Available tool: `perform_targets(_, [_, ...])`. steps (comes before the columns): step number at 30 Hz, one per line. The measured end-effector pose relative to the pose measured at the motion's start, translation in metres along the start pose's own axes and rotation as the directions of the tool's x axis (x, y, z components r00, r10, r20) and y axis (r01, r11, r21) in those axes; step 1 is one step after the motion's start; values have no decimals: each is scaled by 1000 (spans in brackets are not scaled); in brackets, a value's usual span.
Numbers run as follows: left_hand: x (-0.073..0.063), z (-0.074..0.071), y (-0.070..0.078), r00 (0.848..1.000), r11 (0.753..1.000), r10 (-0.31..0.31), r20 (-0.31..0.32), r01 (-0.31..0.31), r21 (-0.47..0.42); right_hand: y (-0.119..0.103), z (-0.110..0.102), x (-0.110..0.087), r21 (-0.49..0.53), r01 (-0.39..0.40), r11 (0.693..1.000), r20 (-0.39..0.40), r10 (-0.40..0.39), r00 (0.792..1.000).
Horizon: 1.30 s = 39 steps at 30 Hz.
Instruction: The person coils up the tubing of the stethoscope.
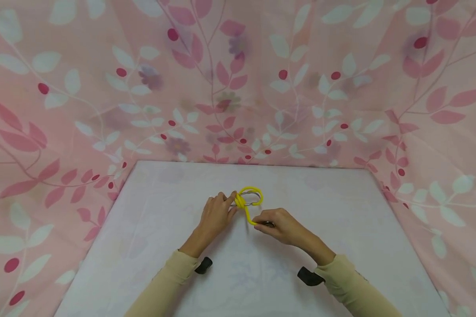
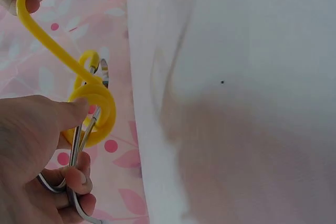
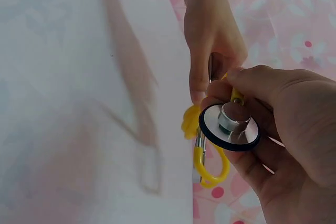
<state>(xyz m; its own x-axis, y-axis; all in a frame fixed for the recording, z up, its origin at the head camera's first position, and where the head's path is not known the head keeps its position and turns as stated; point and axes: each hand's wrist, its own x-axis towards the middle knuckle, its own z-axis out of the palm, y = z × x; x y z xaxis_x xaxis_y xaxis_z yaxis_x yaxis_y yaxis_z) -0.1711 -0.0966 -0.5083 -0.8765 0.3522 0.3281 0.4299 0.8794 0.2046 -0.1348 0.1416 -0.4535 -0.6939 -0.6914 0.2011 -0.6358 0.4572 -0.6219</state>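
Observation:
A stethoscope with yellow tubing (image 1: 241,201) is held just above the white table. Its tubing is wound in coils round the metal ear tubes (image 2: 75,145), and a loop sticks out past them. My left hand (image 1: 216,212) grips the ear tubes, with the thumb pressing on the coils in the left wrist view. My right hand (image 1: 283,226) holds the round chest piece (image 3: 244,134), silver with a dark rim, and pinches the tubing end beside it. Between the two hands runs a short free stretch of tubing (image 2: 50,43). The fingers partly hide the earpiece ends.
The table (image 1: 162,185) has a white cover. Pink cloth (image 1: 238,88) with leaf patterns hangs behind it and on both sides. A black strap piece (image 1: 311,276) sticks out under the right cuff, and another (image 1: 204,265) under the left.

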Motion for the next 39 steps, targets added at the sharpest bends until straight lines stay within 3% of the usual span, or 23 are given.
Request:
perform_targets(3, [4, -4, 0, 1000, 1000, -13, -12, 13, 3, -4, -1, 1, -12, 6, 1000, -5, -6, 1000])
perform_targets(7, [6, -5, 2, 1000, 1000, 17, -11, -17, -13, -5, -4, 1, -45, 7, 999, -25, -8, 1000])
perform_targets(12, [1, -7, 8, 999, 998, 54, 11, -53, -14, -6, -8, 4, -177, 23, 984, -99, -41, 994])
perform_targets(15, [-3, -7, 13, 997, 998, 70, 31, -70, -3, -3, -7, 6, -246, 39, 969, -146, -77, 986])
perform_targets(20, [-9, -3, 20, 994, 996, 93, 51, -93, -2, 3, -4, 6, -277, 42, 960, -218, -106, 970])
perform_targets(25, [-14, 2, 22, 991, 992, 124, 57, -123, -15, 7, -2, 5, -395, 35, 918, -272, -153, 950])
perform_targets(32, [-16, 3, 23, 975, 975, 220, 39, -219, -24, 10, -4, 8, -515, 26, 857, -276, -194, 941])
perform_targets(39, [-15, -4, 27, 957, 959, 281, 66, -277, -60, 20, -6, 8, -506, 5, 862, -327, -197, 924])
